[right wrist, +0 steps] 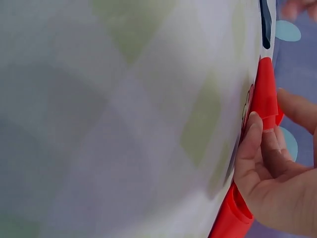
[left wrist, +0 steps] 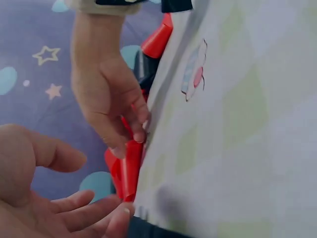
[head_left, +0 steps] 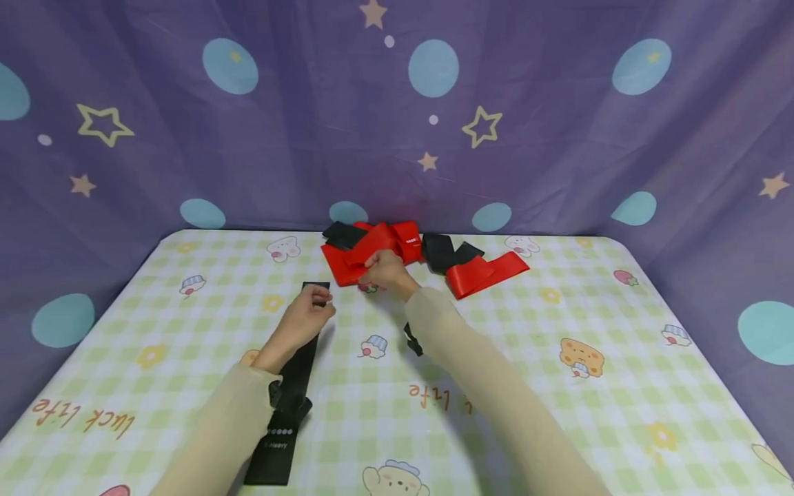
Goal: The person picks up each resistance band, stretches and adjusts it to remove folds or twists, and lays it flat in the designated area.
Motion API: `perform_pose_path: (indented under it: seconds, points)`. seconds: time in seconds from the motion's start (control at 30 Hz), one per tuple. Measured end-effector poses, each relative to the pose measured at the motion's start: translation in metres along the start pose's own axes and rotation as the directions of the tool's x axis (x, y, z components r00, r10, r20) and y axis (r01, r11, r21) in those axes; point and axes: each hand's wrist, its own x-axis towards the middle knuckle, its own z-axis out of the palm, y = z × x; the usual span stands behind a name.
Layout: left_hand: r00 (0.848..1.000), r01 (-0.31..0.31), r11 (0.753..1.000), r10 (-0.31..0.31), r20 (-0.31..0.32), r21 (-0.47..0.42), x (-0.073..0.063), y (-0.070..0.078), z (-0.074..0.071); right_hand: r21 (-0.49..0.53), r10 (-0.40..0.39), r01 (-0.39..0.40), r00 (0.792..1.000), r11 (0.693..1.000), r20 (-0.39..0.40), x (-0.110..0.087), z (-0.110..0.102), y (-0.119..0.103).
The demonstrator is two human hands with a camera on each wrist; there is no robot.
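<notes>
My left hand [head_left: 305, 318] hovers over the far end of a flat black resistance band [head_left: 273, 458], its fingers relaxed and holding nothing. White print reading "Heavy" shows near that band's front end; my wrist hides part of its middle. Farther back, my right hand [head_left: 387, 270] is at the near edge of a loosely folded red resistance band [head_left: 375, 241]. In the right wrist view, the thumb and fingers [right wrist: 253, 126] lie on either side of the red band [right wrist: 266, 89]. My left hand [left wrist: 64, 198] appears with spread fingers in the left wrist view.
Behind the right hand lies a black band [head_left: 344, 235] against the red pile. To its right are another black band [head_left: 438, 252] and a red band [head_left: 496, 272]. A checked tablecloth [head_left: 527, 406] covers the table, with a purple curtain [head_left: 546, 158] behind it.
</notes>
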Motion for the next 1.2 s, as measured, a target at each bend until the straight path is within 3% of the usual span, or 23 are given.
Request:
perform_pose_path:
  seconds: [0.23, 0.47, 0.7, 0.83, 1.0, 1.1, 1.2]
  points:
    - [0.997, 0.070, 0.994, -0.073, -0.040, -0.085, 0.025, 0.003, 0.007, 0.002, -0.005, 0.005, 1.000, 1.000, -0.031, 0.001, 0.004, 0.000]
    - [0.992, 0.101, 0.965, -0.116, -0.046, -0.243, 0.040, 0.001, 0.012, 0.071, -0.014, 0.017, 0.999, 0.997, -0.040, 0.001, 0.007, 0.001]
    - [0.974, 0.072, 0.913, -0.152, -0.171, -0.401, 0.046, 0.009, 0.014, 0.088, -0.052, 0.059, 0.996, 0.994, -0.072, 0.004, 0.004, -0.005]
    - [0.967, 0.021, 0.875, -0.141, -0.213, -0.484, 0.048, 0.015, 0.012, 0.062, -0.100, 0.108, 0.988, 0.992, -0.118, 0.004, -0.002, -0.011]
    - [0.959, -0.029, 0.828, -0.134, -0.248, -0.559, 0.055, 0.018, 0.010, 0.100, -0.123, 0.139, 0.981, 0.985, -0.152, 0.006, -0.012, -0.017]
    - [0.956, -0.054, 0.814, -0.126, -0.265, -0.579, 0.060, 0.018, 0.009, 0.119, -0.144, 0.168, 0.972, 0.979, -0.188, 0.008, -0.016, -0.019]
    - [0.955, -0.079, 0.815, -0.103, -0.278, -0.573, 0.065, 0.019, 0.010, 0.134, -0.142, 0.174, 0.965, 0.976, -0.220, 0.009, -0.020, -0.021]
